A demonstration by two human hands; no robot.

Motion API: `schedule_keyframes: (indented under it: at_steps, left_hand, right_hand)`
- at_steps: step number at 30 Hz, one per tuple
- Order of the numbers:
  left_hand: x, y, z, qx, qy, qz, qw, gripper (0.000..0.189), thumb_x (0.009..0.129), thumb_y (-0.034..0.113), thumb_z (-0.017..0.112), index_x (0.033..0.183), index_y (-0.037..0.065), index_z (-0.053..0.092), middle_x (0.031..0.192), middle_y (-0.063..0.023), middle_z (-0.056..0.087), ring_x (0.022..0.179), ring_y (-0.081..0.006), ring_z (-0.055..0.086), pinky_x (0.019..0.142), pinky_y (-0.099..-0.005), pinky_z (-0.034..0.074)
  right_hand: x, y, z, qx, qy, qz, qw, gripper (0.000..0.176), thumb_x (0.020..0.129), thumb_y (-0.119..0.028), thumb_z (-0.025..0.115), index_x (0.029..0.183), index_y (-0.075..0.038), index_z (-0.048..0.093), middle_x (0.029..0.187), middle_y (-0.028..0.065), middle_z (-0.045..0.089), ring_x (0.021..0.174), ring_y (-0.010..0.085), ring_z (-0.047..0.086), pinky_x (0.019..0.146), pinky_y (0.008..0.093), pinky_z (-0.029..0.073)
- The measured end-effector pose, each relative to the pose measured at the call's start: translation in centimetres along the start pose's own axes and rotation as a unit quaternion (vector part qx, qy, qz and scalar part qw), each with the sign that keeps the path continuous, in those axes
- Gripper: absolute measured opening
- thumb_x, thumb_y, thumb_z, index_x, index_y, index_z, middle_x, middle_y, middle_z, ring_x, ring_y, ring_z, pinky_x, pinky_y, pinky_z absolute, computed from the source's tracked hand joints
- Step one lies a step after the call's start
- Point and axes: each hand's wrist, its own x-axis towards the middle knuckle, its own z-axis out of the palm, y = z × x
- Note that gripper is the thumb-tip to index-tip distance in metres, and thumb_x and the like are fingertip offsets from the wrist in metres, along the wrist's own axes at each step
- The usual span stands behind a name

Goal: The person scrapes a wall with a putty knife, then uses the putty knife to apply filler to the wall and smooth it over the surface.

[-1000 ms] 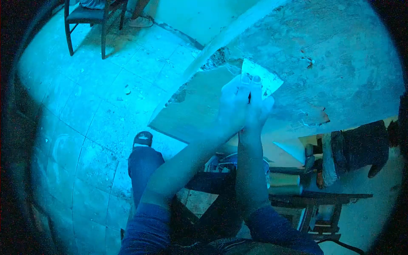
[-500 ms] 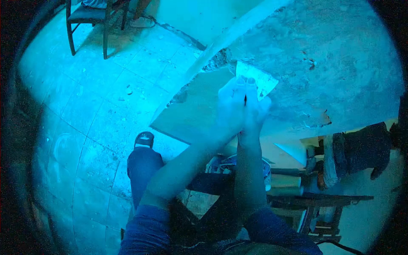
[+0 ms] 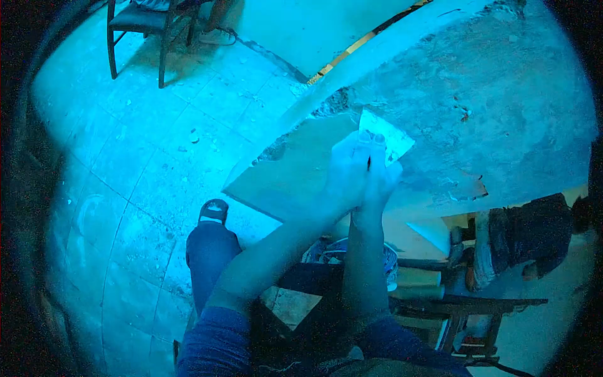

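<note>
Both my hands grip one flat scraper blade [image 3: 391, 138], a pale four-sided plate with dark specks. My left hand [image 3: 347, 164] has its fingers folded round the plate's near left side. Beside it, thumbs together, my right hand [image 3: 384, 182] is closed on the near right side. The blade lies over a large panel [image 3: 433, 81] with a mottled, rough coat. A smoother, darker patch [image 3: 295, 154] of the panel shows left of my hands, bordered by crumbly material [image 3: 333, 102] at its far edge.
Tiled floor [image 3: 151, 188] with scattered crumbs lies left. A chair [image 3: 139, 19] and a person's foot [image 3: 217, 36] are at the far left. At right, another person [image 3: 527, 235] bends near a dark wooden frame [image 3: 471, 306]. Beneath my arms stands a bucket-like container [image 3: 333, 251].
My hands and the blade appear lower and slightly right, along with the panel's marks. A yellowish strip now shows beyond the panel's far edge. The person at right has shifted slightly.
</note>
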Motion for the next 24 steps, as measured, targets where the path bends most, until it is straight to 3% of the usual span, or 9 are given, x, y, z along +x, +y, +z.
schedule_keyframes:
  at_steps: [2,3,4,5,6,8,12,24]
  left_hand:
    - [0.2,-0.2,-0.2,0.119,-0.014,0.094,0.988,0.017,0.084,0.013,0.048,0.078,-0.001,0.055,0.075,-0.0098,0.055,0.067,-0.0207,0.053,0.062,-0.0313,0.043]
    - [0.3,0.3,-0.1,0.117,-0.017,0.090,0.989,0.017,0.084,0.013,0.048,0.078,-0.001,0.055,0.075,-0.0098,0.055,0.067,-0.0207,0.053,0.062,-0.0313,0.043]
    - [0.3,1.2,0.1,-0.027,-0.006,-0.028,0.999,0.018,0.085,0.014,0.046,0.078,-0.001,0.055,0.074,-0.0078,0.054,0.067,-0.0172,0.052,0.061,-0.0300,0.042]
    - [0.1,1.7,0.3,-0.168,0.006,-0.146,0.975,0.019,0.086,0.014,0.045,0.078,-0.001,0.054,0.074,-0.0058,0.053,0.067,-0.0136,0.050,0.061,-0.0287,0.042]
    - [0.0,1.7,0.5,-0.166,0.002,-0.148,0.975,0.019,0.086,0.014,0.045,0.078,-0.001,0.054,0.074,-0.0058,0.053,0.067,-0.0136,0.050,0.061,-0.0287,0.042]
    - [0.1,1.6,0.6,-0.142,0.021,-0.140,0.980,0.020,0.086,0.015,0.043,0.078,0.000,0.054,0.072,-0.0028,0.051,0.067,-0.0096,0.047,0.060,-0.0264,0.040]
    - [0.2,1.0,0.5,-0.122,0.009,-0.099,0.988,0.022,0.088,0.016,0.041,0.078,0.000,0.053,0.071,-0.0030,0.051,0.065,-0.0100,0.046,0.059,-0.0261,0.039]
    - [0.0,1.0,0.6,-0.122,0.014,-0.138,0.983,0.027,0.091,0.020,0.040,0.077,0.003,0.054,0.068,0.0012,0.049,0.061,-0.0063,0.042,0.054,-0.0237,0.035]
  right_hand:
    - [0.3,0.0,-0.2,-0.061,0.028,0.017,0.998,0.026,0.087,-0.025,0.055,0.080,0.001,0.059,0.073,0.0033,0.059,0.063,0.0092,0.053,0.050,0.0251,0.040]
    - [0.7,0.5,-0.3,-0.064,0.032,0.019,0.997,0.026,0.087,-0.025,0.055,0.080,0.001,0.059,0.073,0.0033,0.059,0.063,0.0092,0.053,0.050,0.0251,0.040]
    - [1.0,1.1,-0.3,-0.051,0.051,0.020,0.997,0.027,0.087,-0.026,0.055,0.081,0.001,0.059,0.073,0.0035,0.059,0.063,0.0091,0.053,0.050,0.0253,0.040]
    - [1.1,1.5,-0.7,-0.037,0.070,0.022,0.997,0.028,0.086,-0.027,0.055,0.081,0.001,0.059,0.073,0.0037,0.059,0.063,0.0091,0.054,0.050,0.0255,0.040]
    - [1.1,1.4,-1.0,-0.035,0.073,0.023,0.996,0.028,0.086,-0.027,0.055,0.081,0.001,0.059,0.073,0.0037,0.059,0.063,0.0091,0.054,0.050,0.0255,0.040]
    - [1.0,1.0,-1.2,-0.037,-0.006,-0.010,0.999,0.030,0.086,-0.028,0.056,0.080,0.001,0.059,0.073,0.0040,0.060,0.061,0.0093,0.054,0.050,0.0259,0.040]
    - [0.9,0.4,-1.0,-0.050,-0.007,-0.031,0.998,0.031,0.086,-0.029,0.056,0.080,0.002,0.059,0.073,0.0047,0.060,0.060,0.0094,0.054,0.050,0.0257,0.041]
    - [0.8,1.0,-1.2,-0.015,0.002,-0.001,1.000,0.029,0.088,-0.027,0.053,0.079,0.000,0.059,0.075,0.0044,0.059,0.064,0.0081,0.052,0.052,0.0250,0.040]
